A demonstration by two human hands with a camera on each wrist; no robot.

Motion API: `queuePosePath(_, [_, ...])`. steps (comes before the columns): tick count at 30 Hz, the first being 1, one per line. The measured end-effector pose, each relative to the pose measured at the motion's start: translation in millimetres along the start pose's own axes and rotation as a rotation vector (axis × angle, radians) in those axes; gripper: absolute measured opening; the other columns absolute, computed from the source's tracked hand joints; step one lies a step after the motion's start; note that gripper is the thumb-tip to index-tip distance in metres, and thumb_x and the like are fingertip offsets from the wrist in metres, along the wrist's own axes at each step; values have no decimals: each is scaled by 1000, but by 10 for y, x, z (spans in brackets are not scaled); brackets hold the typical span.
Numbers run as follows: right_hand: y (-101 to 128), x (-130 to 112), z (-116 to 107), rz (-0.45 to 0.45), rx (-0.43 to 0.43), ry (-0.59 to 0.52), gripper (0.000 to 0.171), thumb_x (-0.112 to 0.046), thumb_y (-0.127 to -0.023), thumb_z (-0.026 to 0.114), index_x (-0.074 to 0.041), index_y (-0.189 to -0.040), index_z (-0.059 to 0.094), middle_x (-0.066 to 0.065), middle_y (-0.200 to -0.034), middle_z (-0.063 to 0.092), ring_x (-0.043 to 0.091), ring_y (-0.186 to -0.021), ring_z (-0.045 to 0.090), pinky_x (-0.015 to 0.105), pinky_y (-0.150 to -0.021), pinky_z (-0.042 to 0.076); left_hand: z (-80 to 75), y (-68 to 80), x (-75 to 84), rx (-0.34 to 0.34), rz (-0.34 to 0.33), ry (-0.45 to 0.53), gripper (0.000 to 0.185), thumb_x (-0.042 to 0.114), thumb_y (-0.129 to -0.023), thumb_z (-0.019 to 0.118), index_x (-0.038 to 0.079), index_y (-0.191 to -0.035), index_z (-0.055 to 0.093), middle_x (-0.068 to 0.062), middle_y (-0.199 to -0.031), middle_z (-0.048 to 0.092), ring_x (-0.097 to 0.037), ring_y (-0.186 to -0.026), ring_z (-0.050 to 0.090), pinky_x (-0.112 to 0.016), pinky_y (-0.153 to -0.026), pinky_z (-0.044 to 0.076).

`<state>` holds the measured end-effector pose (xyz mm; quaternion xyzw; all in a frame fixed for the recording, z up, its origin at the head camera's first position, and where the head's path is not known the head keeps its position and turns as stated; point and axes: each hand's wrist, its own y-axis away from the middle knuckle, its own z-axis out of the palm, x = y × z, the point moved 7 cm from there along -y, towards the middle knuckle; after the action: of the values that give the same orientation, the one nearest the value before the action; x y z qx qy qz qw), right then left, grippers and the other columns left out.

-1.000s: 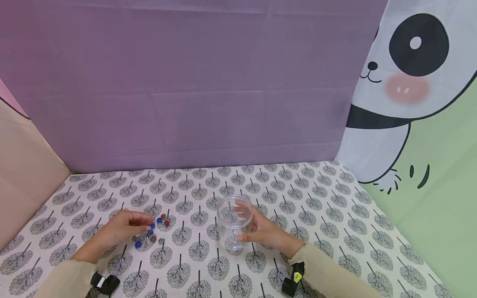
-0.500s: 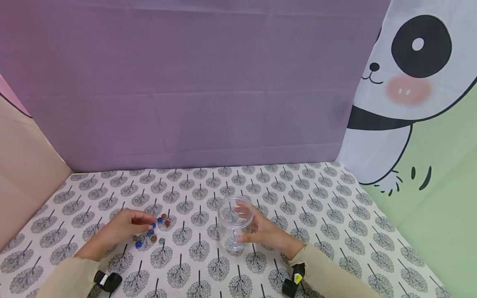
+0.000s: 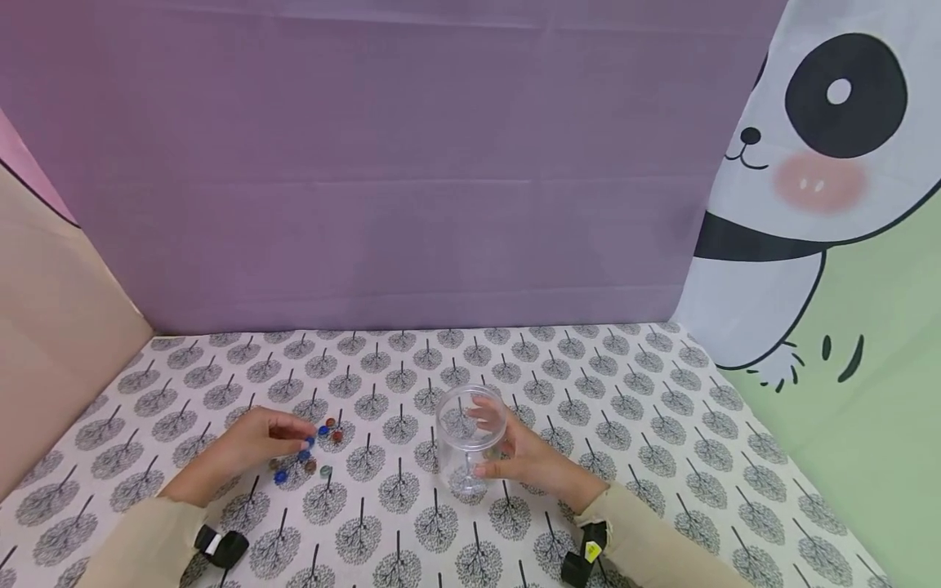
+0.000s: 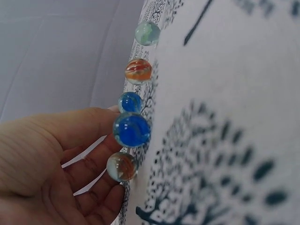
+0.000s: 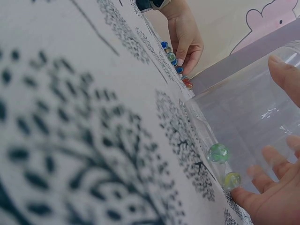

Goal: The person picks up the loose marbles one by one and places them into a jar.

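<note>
Clear jar gripped by right fingers, two marbles inside, left fingers relaxed

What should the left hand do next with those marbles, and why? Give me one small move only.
Probably close the fingers on the large blue glass marble and lift it. The left hand already touches the cluster of marbles on the tree-print tablecloth, while the right hand steadies the clear plastic jar, which stands upright with two marbles already beside its base or inside.
</note>
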<state>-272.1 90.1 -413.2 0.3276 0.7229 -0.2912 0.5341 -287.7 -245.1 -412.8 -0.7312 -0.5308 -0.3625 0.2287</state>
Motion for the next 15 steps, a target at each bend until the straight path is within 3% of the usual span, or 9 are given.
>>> queuePosePath(15, [11, 2, 3, 16, 5, 11, 90, -18, -78, 76, -31, -147, 19, 11, -150, 30, 33, -135, 33, 44, -110, 28, 11, -5, 36, 4, 20, -67, 21, 10, -83, 69, 1, -102, 69, -6, -93, 67, -16, -78, 59, -23, -66, 51])
